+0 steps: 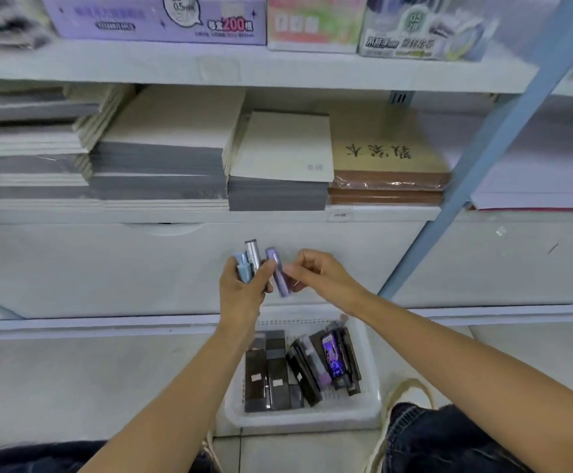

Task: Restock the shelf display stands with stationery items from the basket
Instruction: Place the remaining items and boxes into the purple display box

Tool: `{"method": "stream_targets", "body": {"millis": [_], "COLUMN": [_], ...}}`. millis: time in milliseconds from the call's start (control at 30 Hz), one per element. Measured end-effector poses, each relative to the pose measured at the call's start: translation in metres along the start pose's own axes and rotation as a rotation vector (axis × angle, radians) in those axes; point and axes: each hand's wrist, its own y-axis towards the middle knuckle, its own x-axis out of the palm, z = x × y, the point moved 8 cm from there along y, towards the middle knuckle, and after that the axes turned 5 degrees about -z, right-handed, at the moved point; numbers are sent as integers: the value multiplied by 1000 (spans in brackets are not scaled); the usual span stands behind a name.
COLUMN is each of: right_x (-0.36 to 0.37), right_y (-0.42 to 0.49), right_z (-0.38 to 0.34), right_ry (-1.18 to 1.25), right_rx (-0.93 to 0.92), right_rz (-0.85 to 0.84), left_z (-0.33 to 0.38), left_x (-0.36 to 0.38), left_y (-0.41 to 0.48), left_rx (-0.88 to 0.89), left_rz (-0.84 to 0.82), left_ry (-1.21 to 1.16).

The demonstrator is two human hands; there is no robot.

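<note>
Head view: at the far left, stacks of grey-spined pale notebooks [162, 165] fill the shelf we face. Lower, toward the middle, our left hand [242, 295] is curled round a slim pale-blue stationery pack [242, 269] and a slim silver pack [253, 256], both standing up out of the fist. Just right of them a slim purple pack [280, 276] tilts between the hands: our left thumb touches it, and our right hand [315, 273] pinches it between thumb and fingertips. Below, the white plastic basket [307, 418] on the floor holds more dark slim boxes [271, 370]. We judge the risk lies in the handover. The fist is already full, so the purple pack could slip and drop, or knock the others loose.
</note>
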Motion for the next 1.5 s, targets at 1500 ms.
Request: {"method": "stream_targets", "body": {"millis": [1500], "right_x": [-183], "right_y": [-17], "right_z": [-363], "right_ry": [-817], "right_rx": [-421], "right_rz": [639], "left_z": [321], "left_x": [128], "left_y": [20], "left_rx": [356], "left_rz": [-428], "left_ry": [0]}}
